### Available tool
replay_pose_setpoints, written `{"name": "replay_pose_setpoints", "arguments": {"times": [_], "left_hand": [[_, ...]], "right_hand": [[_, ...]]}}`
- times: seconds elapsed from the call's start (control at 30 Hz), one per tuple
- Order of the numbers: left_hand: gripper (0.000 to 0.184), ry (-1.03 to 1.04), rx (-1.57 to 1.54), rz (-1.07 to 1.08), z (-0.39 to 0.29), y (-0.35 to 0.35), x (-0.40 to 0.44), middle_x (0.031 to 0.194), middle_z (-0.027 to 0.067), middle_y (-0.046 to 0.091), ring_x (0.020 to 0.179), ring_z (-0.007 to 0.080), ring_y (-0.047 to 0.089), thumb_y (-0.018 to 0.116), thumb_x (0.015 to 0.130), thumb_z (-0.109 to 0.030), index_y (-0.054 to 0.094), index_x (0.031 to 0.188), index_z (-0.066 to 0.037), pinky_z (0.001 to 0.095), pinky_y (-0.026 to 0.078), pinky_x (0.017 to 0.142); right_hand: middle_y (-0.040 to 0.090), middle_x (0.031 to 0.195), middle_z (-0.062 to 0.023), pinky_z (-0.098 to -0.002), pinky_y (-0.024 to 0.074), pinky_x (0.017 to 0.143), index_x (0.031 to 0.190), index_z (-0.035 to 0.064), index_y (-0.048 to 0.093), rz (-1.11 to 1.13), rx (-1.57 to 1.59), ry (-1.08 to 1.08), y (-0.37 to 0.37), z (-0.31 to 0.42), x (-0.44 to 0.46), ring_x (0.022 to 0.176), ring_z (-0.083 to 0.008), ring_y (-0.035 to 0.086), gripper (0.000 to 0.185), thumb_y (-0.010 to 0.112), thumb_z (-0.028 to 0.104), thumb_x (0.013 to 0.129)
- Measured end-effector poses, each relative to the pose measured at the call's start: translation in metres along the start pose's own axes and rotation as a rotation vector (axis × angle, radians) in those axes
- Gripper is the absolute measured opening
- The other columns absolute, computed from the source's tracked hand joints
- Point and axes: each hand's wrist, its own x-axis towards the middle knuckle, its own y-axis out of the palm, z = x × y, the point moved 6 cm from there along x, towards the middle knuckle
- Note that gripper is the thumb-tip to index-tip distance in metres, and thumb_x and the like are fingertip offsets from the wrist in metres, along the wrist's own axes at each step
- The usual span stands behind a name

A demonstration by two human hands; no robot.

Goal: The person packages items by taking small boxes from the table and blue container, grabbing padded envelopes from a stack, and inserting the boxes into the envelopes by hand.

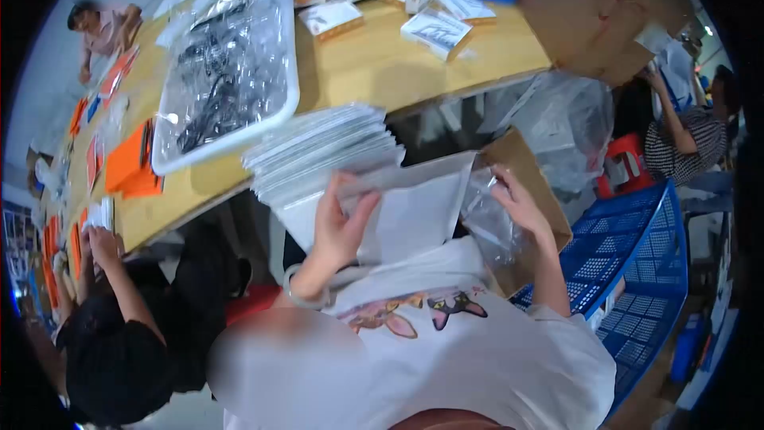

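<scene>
While the white flat packet (418, 211) lies before the printed shirt (509, 354), long side crosswise, the nearer left hand (342, 219) pinches its left end and the right hand (519, 203) grips a clear plastic bag (487, 231) at its right edge.

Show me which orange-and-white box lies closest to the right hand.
The foremost box, nearest the person's side of the table; the others sit farther back or left, farther from the right hand.
</scene>
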Motion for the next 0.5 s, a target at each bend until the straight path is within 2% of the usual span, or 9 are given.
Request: {"name": "replay_pose_setpoints", "arguments": {"times": [0.03, 0.1, 0.23, 0.37, 0.4, 0.5], "left_hand": [[0.024, -0.035, -0.019, 0.029, 0.003, 0.001, 0.0, 0.099, 0.0067, 0.06, 0.076, 0.0163, 0.052, 0.064, 0.084, 0.001, 0.057, 0.107, -0.002, 0.0274, 0.045, 0.073], [0.028, -0.05, 0.008, 0.082, -0.003, -0.002, 0.003, 0.1, 0.0066, 0.062, 0.074, 0.0164, 0.052, 0.063, 0.084, 0.001, 0.057, 0.111, -0.002, 0.0275, 0.045, 0.072], [0.038, 0.023, 0.07, 0.234, -0.015, -0.015, 0.021, 0.102, 0.0066, 0.065, 0.07, 0.0167, 0.051, 0.062, 0.084, 0.0, 0.057, 0.122, -0.002, 0.0279, 0.045, 0.071], [0.045, 0.324, 0.171, 1.005, -0.01, -0.022, 0.01, 0.111, 0.0066, 0.066, 0.073, 0.0171, 0.056, 0.059, 0.082, 0.004, 0.058, 0.127, 0.002, 0.0241, 0.048, 0.08], [0.045, 0.319, 0.17, 1.007, -0.011, -0.02, 0.008, 0.111, 0.0066, 0.066, 0.073, 0.0171, 0.056, 0.059, 0.082, 0.004, 0.058, 0.127, 0.002, 0.0241, 0.048, 0.08], [0.039, 0.167, 0.208, 0.875, -0.025, -0.017, 0.011, 0.097, 0.0075, 0.069, 0.069, 0.0196, 0.056, 0.06, 0.078, 0.006, 0.065, 0.117, 0.001, 0.0249, 0.049, 0.077]], "right_hand": [[0.064, 0.098, -0.0071, -0.0278, 0.0442, 0.08, 0.118, 0.0024, 0.058, 0.067, -0.269, -0.041, 0.007, 0.003, -0.001, 0.087, -0.0157, 0.056, 0.028, 0.056, 0.017, 0.094], [0.065, 0.105, -0.008, -0.0248, 0.0435, 0.077, 0.127, 0.0053, 0.057, 0.172, -0.036, -0.026, 0.049, 0.052, 0.022, 0.085, -0.0142, 0.056, 0.041, 0.06, 0.007, 0.086], [0.064, 0.105, -0.0082, -0.022, 0.0419, 0.07, 0.117, 0.0054, 0.064, 0.19, -0.196, 0.017, 0.072, 0.045, 0.036, 0.082, -0.0132, 0.055, 0.037, 0.062, 0.003, 0.08], [0.066, 0.102, -0.0065, -0.0192, 0.0393, 0.063, 0.105, 0.0051, 0.069, 0.367, -0.081, -0.35, 0.066, 0.04, 0.032, 0.077, -0.0112, 0.054, 0.03, 0.065, 0.002, 0.075], [0.066, 0.102, -0.0065, -0.0192, 0.0393, 0.063, 0.105, 0.0051, 0.069, 0.367, -0.078, -0.346, 0.07, 0.042, 0.03, 0.077, -0.0112, 0.054, 0.03, 0.065, 0.002, 0.075], [0.066, 0.09, -0.0049, -0.0207, 0.0375, 0.058, 0.091, 0.0049, 0.071, 0.185, 0.089, -0.014, 0.089, 0.061, 0.036, 0.068, -0.0116, 0.052, 0.019, 0.064, 0.0, 0.075]]}}
